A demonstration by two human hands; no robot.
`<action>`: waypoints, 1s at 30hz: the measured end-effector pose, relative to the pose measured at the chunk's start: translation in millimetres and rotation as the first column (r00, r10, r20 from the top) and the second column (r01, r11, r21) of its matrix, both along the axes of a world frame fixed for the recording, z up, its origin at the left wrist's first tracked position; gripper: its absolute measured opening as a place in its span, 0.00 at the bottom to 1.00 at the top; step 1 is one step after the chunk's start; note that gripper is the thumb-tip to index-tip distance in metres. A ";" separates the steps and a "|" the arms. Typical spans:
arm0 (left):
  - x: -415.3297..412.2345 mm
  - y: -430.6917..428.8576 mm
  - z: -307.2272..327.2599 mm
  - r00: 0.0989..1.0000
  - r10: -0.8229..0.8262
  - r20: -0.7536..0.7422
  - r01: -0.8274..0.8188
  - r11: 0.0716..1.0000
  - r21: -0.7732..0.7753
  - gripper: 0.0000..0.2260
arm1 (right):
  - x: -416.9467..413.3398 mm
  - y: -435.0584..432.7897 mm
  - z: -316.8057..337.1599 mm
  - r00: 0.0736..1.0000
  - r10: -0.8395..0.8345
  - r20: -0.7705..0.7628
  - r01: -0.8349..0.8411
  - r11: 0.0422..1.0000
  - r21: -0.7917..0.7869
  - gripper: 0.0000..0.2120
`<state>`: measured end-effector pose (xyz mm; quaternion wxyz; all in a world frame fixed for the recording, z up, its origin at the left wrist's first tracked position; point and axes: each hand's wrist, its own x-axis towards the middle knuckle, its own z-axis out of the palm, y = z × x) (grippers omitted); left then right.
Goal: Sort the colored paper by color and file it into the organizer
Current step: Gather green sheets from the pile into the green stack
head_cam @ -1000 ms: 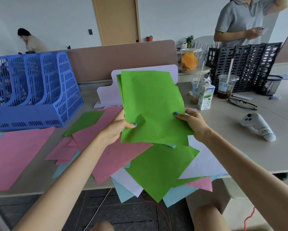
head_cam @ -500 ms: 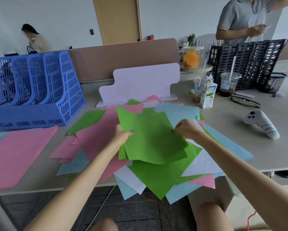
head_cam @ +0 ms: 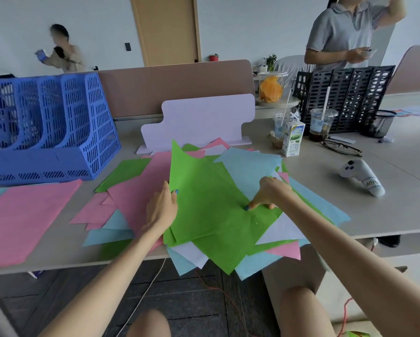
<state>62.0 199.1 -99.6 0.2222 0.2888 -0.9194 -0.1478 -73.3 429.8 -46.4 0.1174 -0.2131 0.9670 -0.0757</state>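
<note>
A stack of green paper (head_cam: 209, 205) lies tilted on a mixed pile of pink (head_cam: 136, 190), light blue (head_cam: 250, 169), white and green sheets at the table's front edge. My left hand (head_cam: 162, 209) grips the stack's left edge with the thumb on top. My right hand (head_cam: 269, 194) has curled fingers pinching the stack's right side, with the fingertips down on the green. The blue organizer (head_cam: 53, 132), with its slots, stands at the back left. A separate pink sheet (head_cam: 21, 220) lies flat in front of it.
A white board stand (head_cam: 199, 120) rises behind the pile. To the right are a milk carton (head_cam: 292, 138), drink cups (head_cam: 322, 124), glasses (head_cam: 342, 148), a white controller (head_cam: 360, 177), a black organizer (head_cam: 345, 93) and a mesh cup (head_cam: 377, 124). Two people are at the back.
The green stack, held upright a second ago, has come down flat onto the pile. Both hands moved down with it, and the right hand shifted lower along its right side.
</note>
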 end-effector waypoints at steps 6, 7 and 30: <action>1.4 -0.1 -0.7 0.999 -0.024 -0.036 0.023 1.000 -0.021 0.22 | -0.5 -2.2 0.9 0.999 -0.027 0.019 0.027 0.999 0.022 0.28; 2.5 0.3 -0.1 0.999 -0.028 -0.035 0.028 0.999 -0.017 0.22 | -0.3 -0.9 1.7 0.998 -0.044 0.053 0.043 0.999 0.012 0.27; -0.2 4.7 14.6 0.989 0.045 -0.138 -0.014 0.976 0.219 0.21 | -10.3 58.1 -12.3 0.910 -0.415 0.019 0.309 0.645 -0.699 0.08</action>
